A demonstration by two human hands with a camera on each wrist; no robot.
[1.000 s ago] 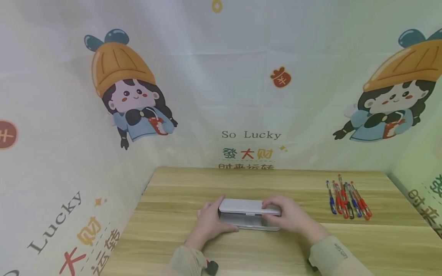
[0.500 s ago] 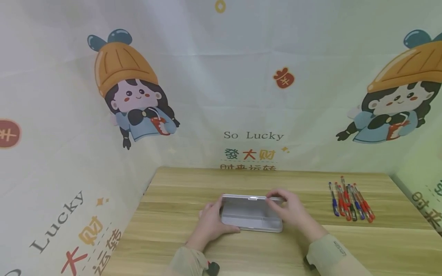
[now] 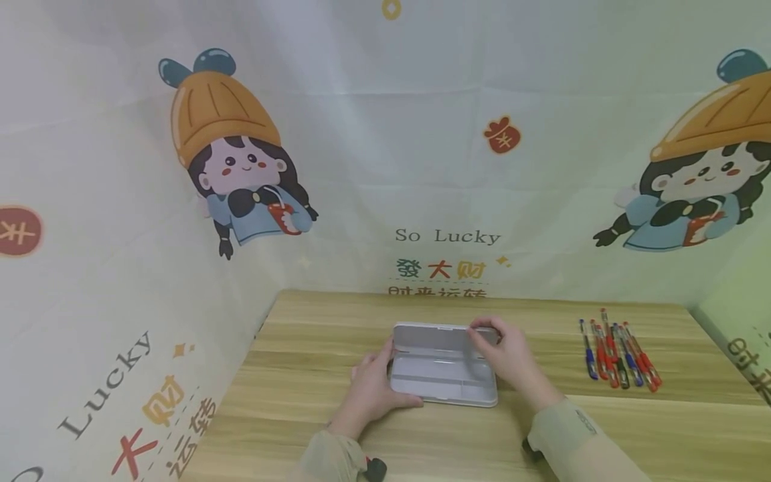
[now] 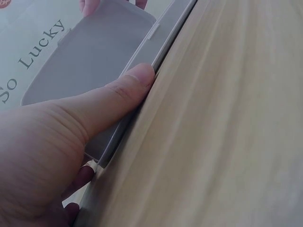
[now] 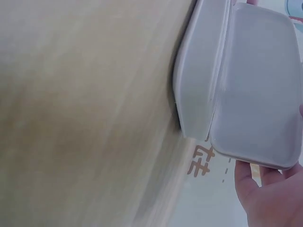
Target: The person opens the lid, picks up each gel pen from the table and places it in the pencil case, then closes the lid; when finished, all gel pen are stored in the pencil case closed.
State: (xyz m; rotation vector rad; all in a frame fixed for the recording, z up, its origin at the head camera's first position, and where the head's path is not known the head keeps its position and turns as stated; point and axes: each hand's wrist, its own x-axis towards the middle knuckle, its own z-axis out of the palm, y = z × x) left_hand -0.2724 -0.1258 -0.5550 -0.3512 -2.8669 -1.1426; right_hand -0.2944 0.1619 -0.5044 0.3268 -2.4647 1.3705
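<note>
A whitish pencil case lies on the table with its lid swung up and back, showing a divided inside. My left hand grips the case's left end, the thumb along the front rim and the other fingers round the side. In the left wrist view, that thumb presses on the front edge. My right hand holds the lid by its upper right corner. From the right wrist view, several fingers of the right hand reach behind the raised lid at its end.
Several pens with red, blue and black grips lie in a loose bunch, among them a blue pen, at the right of the wooden table. A printed cloth hangs behind the table's far edge and along both sides.
My right hand has raised the pencil case's lid from partly lifted to standing up and back, uncovering the inside. The left hand keeps its grip on the left end.
</note>
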